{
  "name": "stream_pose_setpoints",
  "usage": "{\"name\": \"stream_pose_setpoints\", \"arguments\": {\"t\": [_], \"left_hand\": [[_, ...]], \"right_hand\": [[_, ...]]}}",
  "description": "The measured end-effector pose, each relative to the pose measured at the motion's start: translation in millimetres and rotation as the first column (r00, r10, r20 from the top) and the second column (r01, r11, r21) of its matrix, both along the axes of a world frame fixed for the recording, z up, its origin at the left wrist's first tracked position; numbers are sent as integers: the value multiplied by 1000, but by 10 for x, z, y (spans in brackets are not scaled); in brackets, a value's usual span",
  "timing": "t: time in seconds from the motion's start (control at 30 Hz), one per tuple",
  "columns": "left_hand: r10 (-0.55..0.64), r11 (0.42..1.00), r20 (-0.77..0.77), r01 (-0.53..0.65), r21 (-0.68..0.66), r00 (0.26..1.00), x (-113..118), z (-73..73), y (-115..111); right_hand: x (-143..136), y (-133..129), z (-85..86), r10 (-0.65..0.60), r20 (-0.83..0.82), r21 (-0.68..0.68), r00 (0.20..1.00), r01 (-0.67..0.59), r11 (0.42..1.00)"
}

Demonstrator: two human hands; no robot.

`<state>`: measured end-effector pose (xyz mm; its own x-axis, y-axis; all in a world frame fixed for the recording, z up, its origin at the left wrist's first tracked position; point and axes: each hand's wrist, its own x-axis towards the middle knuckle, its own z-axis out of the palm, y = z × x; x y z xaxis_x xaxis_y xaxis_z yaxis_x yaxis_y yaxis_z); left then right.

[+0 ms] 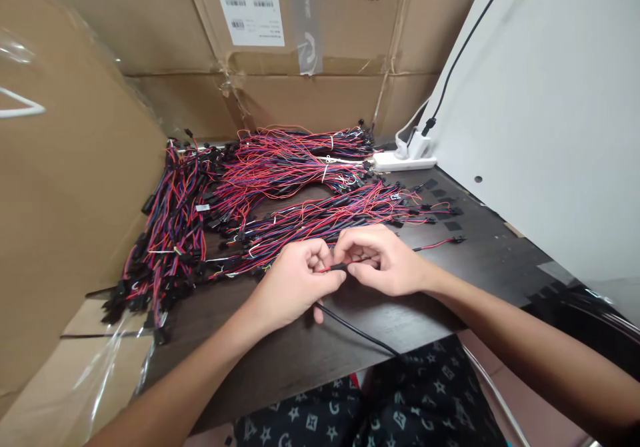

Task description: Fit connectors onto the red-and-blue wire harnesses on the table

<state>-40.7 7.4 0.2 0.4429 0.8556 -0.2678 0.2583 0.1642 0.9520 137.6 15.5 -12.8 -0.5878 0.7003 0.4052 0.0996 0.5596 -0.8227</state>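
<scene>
Both hands meet over the front of the dark table, pinching one red-and-black wire harness (339,267) with a short black sleeve or tape wrap between the fingertips. My left hand (295,277) is closed on its left part. Closed on the right part is my right hand (380,260); from beyond it the harness runs right to a small black connector (457,239). A thicker black cable (357,330) passes from under my left hand to the table's front edge. Just behind the hands lies a bundle of red, blue and black wires (320,214).
More wire bundles (285,160) lie at the back, with a tangled pile (170,234) on the left. A white power strip (405,161) with plugs stands at the back right. Cardboard (175,20) walls the back and left, a white panel (550,134) the right. Black tape pieces (453,226) stick to the table (500,260).
</scene>
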Motion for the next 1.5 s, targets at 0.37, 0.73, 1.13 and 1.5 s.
{"name": "stream_pose_setpoints", "arguments": {"t": [0.37,0.73,1.13,1.5], "left_hand": [[230,760,-231,-26,650,945,-31,-106,-74],[344,528,-222,7,849,912,-41,-125,-125],[303,613,-192,-36,789,933,-39,-115,-106],[278,813,-125,-164,559,952,3,-34,-71]], "right_hand": [[-66,9,-1,-71,-98,-170,993,53,984],[-110,92,-76,-42,-277,-653,960,-155,741],[-99,95,-74,-40,-333,-619,942,-186,763],[-91,84,-51,-16,-346,-519,938,-177,836]]}}
